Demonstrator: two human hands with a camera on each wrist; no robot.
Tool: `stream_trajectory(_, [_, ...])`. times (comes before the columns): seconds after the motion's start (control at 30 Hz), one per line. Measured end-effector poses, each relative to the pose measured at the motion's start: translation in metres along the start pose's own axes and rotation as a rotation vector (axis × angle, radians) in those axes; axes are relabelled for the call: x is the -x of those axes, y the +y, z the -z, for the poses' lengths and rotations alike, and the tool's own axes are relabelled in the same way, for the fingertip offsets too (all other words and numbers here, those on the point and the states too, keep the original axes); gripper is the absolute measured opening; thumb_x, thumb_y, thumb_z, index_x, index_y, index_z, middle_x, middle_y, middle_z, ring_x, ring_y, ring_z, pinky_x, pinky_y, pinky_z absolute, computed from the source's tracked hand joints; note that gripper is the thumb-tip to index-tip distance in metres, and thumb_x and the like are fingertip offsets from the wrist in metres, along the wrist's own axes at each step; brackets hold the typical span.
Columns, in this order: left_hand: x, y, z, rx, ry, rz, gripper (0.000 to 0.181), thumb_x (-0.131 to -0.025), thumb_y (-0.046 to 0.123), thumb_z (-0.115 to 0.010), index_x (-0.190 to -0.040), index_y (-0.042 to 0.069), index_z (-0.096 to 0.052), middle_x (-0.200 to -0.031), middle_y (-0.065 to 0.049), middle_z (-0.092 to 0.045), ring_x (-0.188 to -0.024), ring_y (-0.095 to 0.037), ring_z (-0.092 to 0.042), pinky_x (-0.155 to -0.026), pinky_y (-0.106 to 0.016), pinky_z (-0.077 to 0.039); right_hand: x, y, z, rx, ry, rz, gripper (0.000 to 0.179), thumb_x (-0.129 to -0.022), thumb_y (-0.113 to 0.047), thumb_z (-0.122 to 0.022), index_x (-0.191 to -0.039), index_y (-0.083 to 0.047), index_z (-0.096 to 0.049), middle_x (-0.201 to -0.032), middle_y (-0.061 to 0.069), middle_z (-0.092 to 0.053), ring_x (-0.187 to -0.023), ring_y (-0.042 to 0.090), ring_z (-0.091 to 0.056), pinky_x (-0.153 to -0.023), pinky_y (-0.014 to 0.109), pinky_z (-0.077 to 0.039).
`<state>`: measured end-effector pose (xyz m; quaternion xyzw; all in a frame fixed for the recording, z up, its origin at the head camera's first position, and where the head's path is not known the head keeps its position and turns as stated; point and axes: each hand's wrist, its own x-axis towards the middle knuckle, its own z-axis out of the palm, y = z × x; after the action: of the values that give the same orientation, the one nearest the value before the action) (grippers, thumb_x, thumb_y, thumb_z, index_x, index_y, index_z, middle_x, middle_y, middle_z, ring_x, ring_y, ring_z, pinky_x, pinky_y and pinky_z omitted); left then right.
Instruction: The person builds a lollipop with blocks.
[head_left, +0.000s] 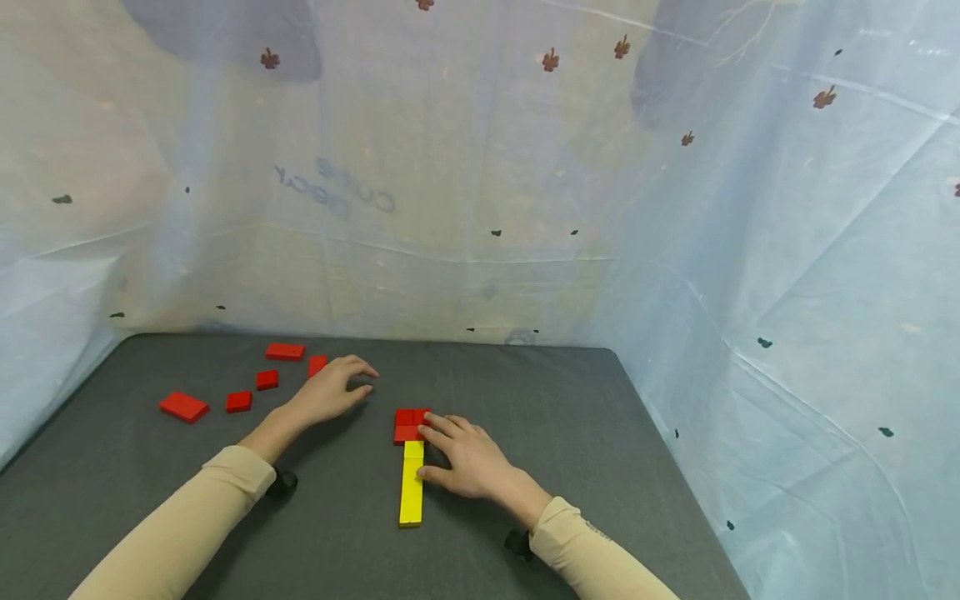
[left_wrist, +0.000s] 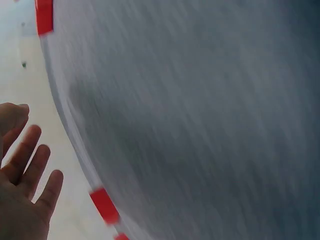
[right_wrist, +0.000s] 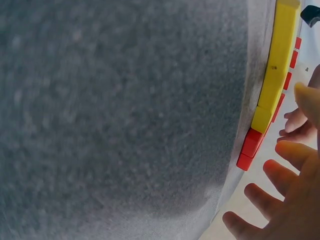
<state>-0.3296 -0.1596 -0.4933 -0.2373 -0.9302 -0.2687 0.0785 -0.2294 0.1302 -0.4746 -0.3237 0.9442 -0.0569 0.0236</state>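
Observation:
Red blocks (head_left: pixel 408 433) form a small flat patch in the middle of the table. A yellow strip (head_left: pixel 411 492), a short piece and a long one end to end, runs from it toward me. My right hand (head_left: pixel 468 458) reaches in from the right, fingers spread, fingertips over the patch's right side and thumb beside the yellow strip; whether they touch is unclear. In the right wrist view the fingers (right_wrist: pixel 282 177) look loosely extended. My left hand (head_left: pixel 335 390) hovers, holding nothing, beside a partly hidden red block (head_left: pixel 317 365); its fingers (left_wrist: pixel 36 172) are relaxed.
Loose red pieces lie at the table's left: a rectangular block (head_left: pixel 285 352) at the back, two small squares (head_left: pixel 267 380) and a larger block (head_left: pixel 184 407). A dark grey table (head_left: pixel 570 417) stands before a translucent patterned sheet (head_left: pixel 480 167) hanging behind and at the sides.

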Motion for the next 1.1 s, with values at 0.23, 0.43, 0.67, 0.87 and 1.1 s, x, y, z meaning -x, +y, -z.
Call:
stream_trajectory(0.23, [0.010, -0.031, 0.023, -0.098, 0.001, 0.013, 0.042, -0.088, 0.020, -0.071, -0.127, 0.008, -0.061, -0.136, -0.013, -0.052, -0.121, -0.036, -0.050, -0.095, -0.057, -0.043, 0.000, 0.002, 0.000, 0.012, -0.049, -0.003, 0.077, -0.089, -0.065, -0.051, -0.152, -0.028, -0.028, -0.160, -0.008, -0.020, -0.145, 0.023, -0.026, -0.112, 0.051, -0.030])
stream_trajectory(0.43, [0.017, -0.050, 0.038, -0.125, -0.040, 0.020, 0.050, -0.088, 0.020, -0.071, -0.132, 0.003, -0.056, -0.141, -0.018, -0.047, -0.128, -0.042, -0.043, -0.100, -0.060, -0.038, -0.001, 0.003, -0.001, 0.047, -0.063, 0.022, 0.076, -0.089, -0.068, -0.046, -0.152, -0.029, -0.027, -0.159, -0.007, -0.020, -0.145, 0.024, -0.025, -0.112, 0.053, -0.029])
stream_trajectory(0.67, [0.020, -0.060, 0.043, -0.193, -0.108, 0.049, 0.053, -0.088, 0.023, -0.070, -0.134, 0.001, -0.055, -0.145, -0.023, -0.042, -0.129, -0.046, -0.040, -0.099, -0.063, -0.036, -0.001, 0.004, -0.005, 0.067, -0.089, 0.046, 0.075, -0.089, -0.069, -0.042, -0.152, -0.031, -0.028, -0.159, -0.008, -0.022, -0.145, 0.023, -0.025, -0.112, 0.053, -0.029])
stream_trajectory(0.87, [0.020, -0.061, 0.041, -0.204, -0.124, 0.062, 0.049, -0.088, 0.018, -0.068, -0.133, 0.002, -0.055, -0.145, -0.026, -0.040, -0.131, -0.048, -0.038, -0.100, -0.064, -0.035, -0.002, 0.005, -0.005, 0.036, -0.103, 0.042, 0.073, -0.090, -0.068, -0.044, -0.151, -0.031, -0.029, -0.159, -0.009, -0.021, -0.144, 0.024, -0.026, -0.113, 0.053, -0.027])
stream_trajectory(1.1, [0.019, -0.069, 0.038, -0.188, -0.107, 0.064, 0.039, -0.091, 0.013, -0.065, -0.128, 0.004, -0.060, -0.144, -0.024, -0.042, -0.130, -0.047, -0.038, -0.100, -0.064, -0.035, -0.003, 0.004, -0.004, 0.035, -0.121, 0.025, 0.073, -0.089, -0.068, -0.046, -0.150, -0.032, -0.030, -0.159, -0.010, -0.021, -0.144, 0.023, -0.026, -0.113, 0.053, -0.027])
